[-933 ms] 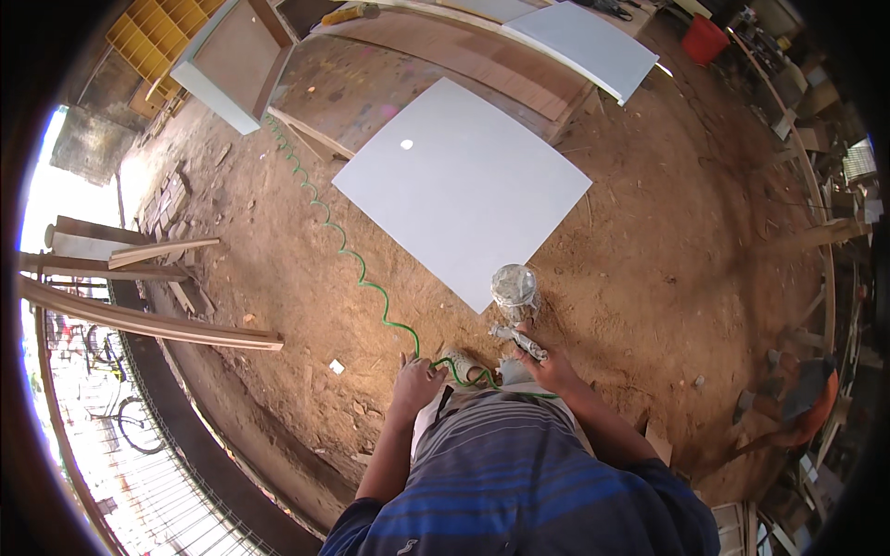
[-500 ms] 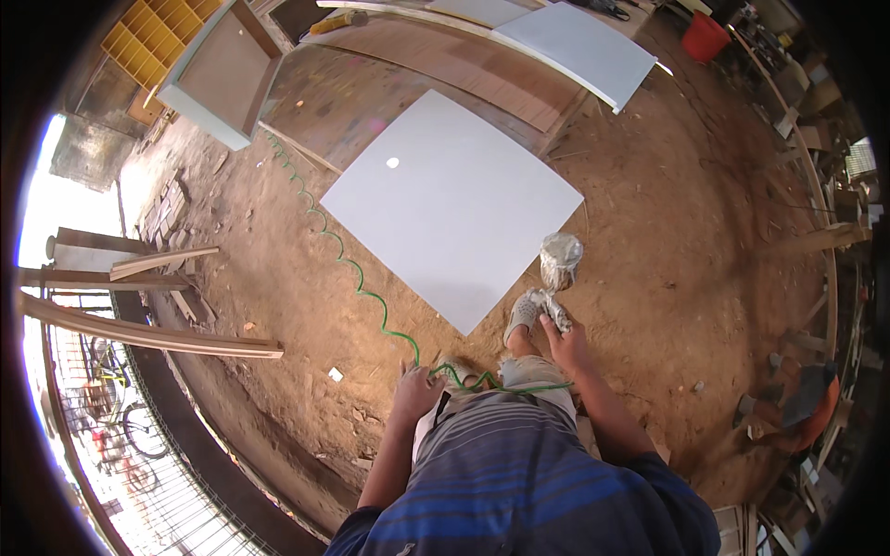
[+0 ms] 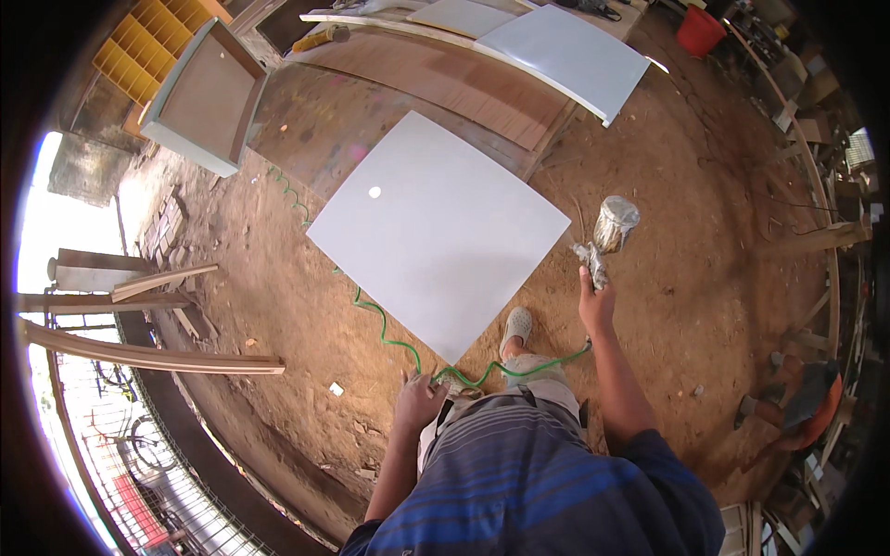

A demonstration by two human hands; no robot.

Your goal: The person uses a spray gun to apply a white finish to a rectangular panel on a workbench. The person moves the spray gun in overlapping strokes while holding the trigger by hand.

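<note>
My right hand [image 3: 599, 306] is closed around the grip of a paint spray gun [image 3: 593, 261], whose body and cup look wrapped in foil or plastic. It is off the right corner of a white square panel [image 3: 436, 241] and does not touch it. A green coiled air hose [image 3: 397, 344] runs from beside the panel past my left hand and across my legs to the gun. My left hand [image 3: 421, 400] is closed on the hose at my left thigh. The panel lies flat in front of me, with a small bright round spot near its left side.
Beyond the panel is a stained wooden board [image 3: 315, 139] with long planks and a pale blue-grey sheet [image 3: 565, 57]. An open box-like cabinet [image 3: 209, 97] stands far left. A red bucket [image 3: 700, 33] is far right. Timber [image 3: 158, 352] juts in at left. Another person [image 3: 811, 398] crouches at right.
My right hand has moved forward and to the right with the spray gun, away from my foot. The hose now stretches farther right across my legs. My left hand stays at my thigh.
</note>
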